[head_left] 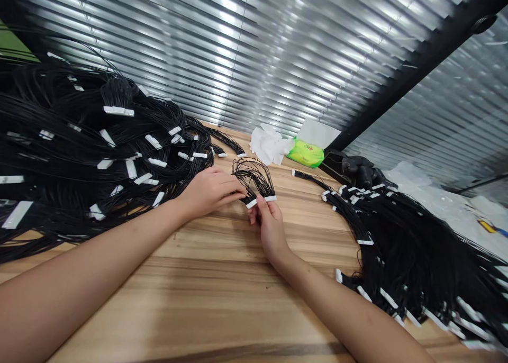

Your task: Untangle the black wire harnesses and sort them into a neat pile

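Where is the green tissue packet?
In the head view, the green tissue packet sits at the far edge of the wooden table, just right of a crumpled white tissue and left of a black object.

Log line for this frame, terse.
left hand: at black wire harness | right hand: pinching white connector | harness piles both sides | wooden table

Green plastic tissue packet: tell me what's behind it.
A white rectangular sheet rises behind the green plastic tissue packet, silver slatted blinds beyond; its lower edge is hidden.
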Motion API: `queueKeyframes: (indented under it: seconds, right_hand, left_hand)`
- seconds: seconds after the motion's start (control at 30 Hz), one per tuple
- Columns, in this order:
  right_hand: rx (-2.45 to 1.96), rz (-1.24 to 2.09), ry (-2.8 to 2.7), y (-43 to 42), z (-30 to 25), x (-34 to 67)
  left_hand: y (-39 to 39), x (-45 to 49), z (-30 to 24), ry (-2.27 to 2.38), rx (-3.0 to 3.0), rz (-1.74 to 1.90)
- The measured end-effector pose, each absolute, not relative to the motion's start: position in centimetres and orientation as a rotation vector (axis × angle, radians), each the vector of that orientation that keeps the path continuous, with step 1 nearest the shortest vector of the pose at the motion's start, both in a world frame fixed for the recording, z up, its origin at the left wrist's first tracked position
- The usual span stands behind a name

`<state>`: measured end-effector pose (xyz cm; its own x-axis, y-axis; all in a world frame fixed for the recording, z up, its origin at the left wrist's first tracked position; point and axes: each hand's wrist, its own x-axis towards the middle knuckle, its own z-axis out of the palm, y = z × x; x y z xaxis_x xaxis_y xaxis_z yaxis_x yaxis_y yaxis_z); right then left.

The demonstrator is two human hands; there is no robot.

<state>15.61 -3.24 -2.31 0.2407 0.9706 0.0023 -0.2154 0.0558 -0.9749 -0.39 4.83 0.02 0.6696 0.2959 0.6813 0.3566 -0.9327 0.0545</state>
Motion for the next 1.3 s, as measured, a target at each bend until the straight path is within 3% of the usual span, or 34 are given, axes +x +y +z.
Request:
queueKeyframes:
  seconds: [0.47,0.7,0.83,1.3]
  right_hand:
    - [-1.154,1.108,-0.940,-3.5,-1.9,15.5]
    - [-1.174,1.111,-0.959,-3.4,-2.0,15.5]
    - [-1.166,1.136,-0.974,-3.5,-2.0,15.4]
    - [-0.966,1.367,-1.182,-4.5,-2.2,15.5]
  left_hand:
    - [4.4,-0.2,0.0,-0.594,-2.500,-0.988]
    - [5.3,-0.8,-0.7,-1.268,-2.430,-0.987]
    - [5.5,-1.0,-0.4,-1.612,-2.445,-1.105]
    - [5.8,-1.4,-0.1,-1.699,-2.422,-1.542]
